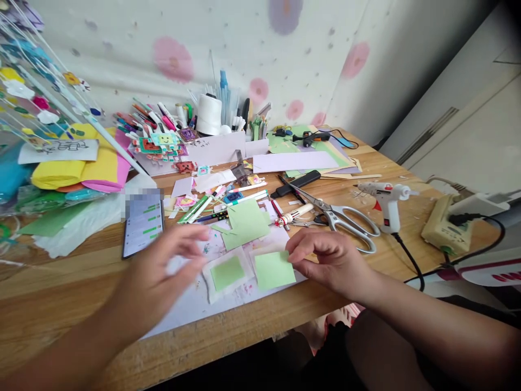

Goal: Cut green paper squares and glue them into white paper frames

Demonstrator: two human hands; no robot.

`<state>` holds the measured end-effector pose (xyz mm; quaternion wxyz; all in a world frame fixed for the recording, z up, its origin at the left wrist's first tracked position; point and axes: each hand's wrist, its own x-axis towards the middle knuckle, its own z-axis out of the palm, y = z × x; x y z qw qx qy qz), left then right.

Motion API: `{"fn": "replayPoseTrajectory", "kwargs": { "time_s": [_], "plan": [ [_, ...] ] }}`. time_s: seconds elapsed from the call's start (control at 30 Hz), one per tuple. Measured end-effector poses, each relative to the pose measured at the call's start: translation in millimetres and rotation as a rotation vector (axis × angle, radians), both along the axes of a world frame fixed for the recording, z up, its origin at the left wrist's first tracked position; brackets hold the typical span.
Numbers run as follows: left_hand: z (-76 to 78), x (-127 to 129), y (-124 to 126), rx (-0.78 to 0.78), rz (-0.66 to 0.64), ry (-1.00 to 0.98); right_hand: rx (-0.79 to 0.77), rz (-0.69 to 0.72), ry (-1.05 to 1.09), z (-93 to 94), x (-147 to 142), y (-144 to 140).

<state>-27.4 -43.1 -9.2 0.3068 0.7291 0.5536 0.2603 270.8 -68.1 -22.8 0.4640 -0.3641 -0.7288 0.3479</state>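
My left hand (157, 279), slightly blurred, hovers over the left side of a white sheet (179, 312), thumb and fingers apart and nothing between them. With thumb and forefinger, my right hand (331, 263) pinches the right edge of a light green paper piece (273, 271). Beside that piece, a smaller green paper rectangle (228, 272) lies on a white padded square (209, 288). Behind them is a larger green paper sheet (247, 222), with thin green strips on its left part.
Large scissors (352, 220) and a white glue gun (388, 201) lie to the right, near a power strip (445, 225). A phone (143, 225) lies left. Pens (199, 209), a black-handled cutter (295, 183) and a white thread cone (209, 115) are farther back.
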Motion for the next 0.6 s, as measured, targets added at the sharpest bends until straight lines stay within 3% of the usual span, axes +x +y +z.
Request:
{"fn": "replayPoseTrajectory", "kwargs": {
  "time_s": [0.07, 0.13, 0.2, 0.33, 0.5, 0.6],
  "plan": [
    [5.4, 50, 2, -0.239, -0.225, -0.218, 0.018, -0.003, 0.004, 1.3, 0, -1],
    [5.0, 87, 4, -0.434, -0.301, -0.408, 0.03, -0.014, -0.006, 2.6, 2, -3],
    [-0.2, 105, 6, -0.472, -0.286, -0.536, 0.034, -0.034, -0.014, 4.9, 8, -6],
    [-13.4, 105, 10, -0.408, -0.166, -0.6, -0.03, -0.097, -0.152, 13.8, 36, -14],
    [-19.2, 98, 18, -0.41, -0.089, -0.709, -0.24, 0.179, -0.751, 24.2, 86, -26],
    [-18.5, 101, 20, -0.483, -0.061, -0.781, -0.174, 0.074, -0.756, 23.4, 93, -26]
  ]
}}
